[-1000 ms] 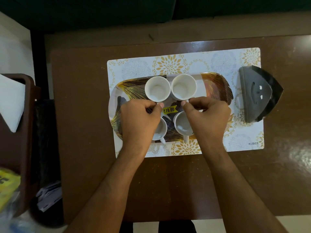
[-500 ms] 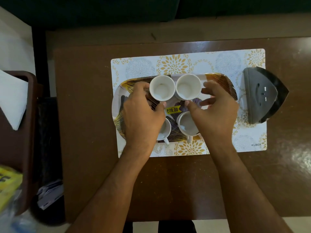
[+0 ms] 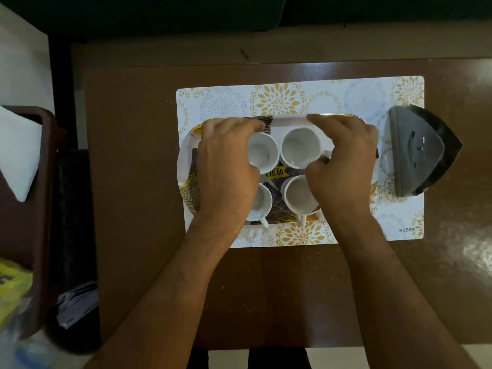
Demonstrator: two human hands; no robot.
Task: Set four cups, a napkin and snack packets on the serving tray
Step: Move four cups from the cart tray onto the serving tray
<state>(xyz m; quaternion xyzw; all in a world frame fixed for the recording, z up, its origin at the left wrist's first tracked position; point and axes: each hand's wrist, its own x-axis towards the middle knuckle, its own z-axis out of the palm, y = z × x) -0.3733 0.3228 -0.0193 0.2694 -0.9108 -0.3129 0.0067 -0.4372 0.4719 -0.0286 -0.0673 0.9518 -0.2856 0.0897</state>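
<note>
Four cups (image 3: 300, 148) stand two by two on the serving tray (image 3: 186, 166), which lies on the placemat (image 3: 346, 94). The left hand (image 3: 226, 166) curls round the ten o'clock cup (image 3: 262, 153); the right hand (image 3: 343, 161) curls round the two o'clock cup.

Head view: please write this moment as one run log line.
cups: four on tray | left hand: grips far-left cup | right hand: grips far-right cup

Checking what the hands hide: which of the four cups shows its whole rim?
The far right cup: its rim is fully visible, while the hands partly cover the other three.
</note>
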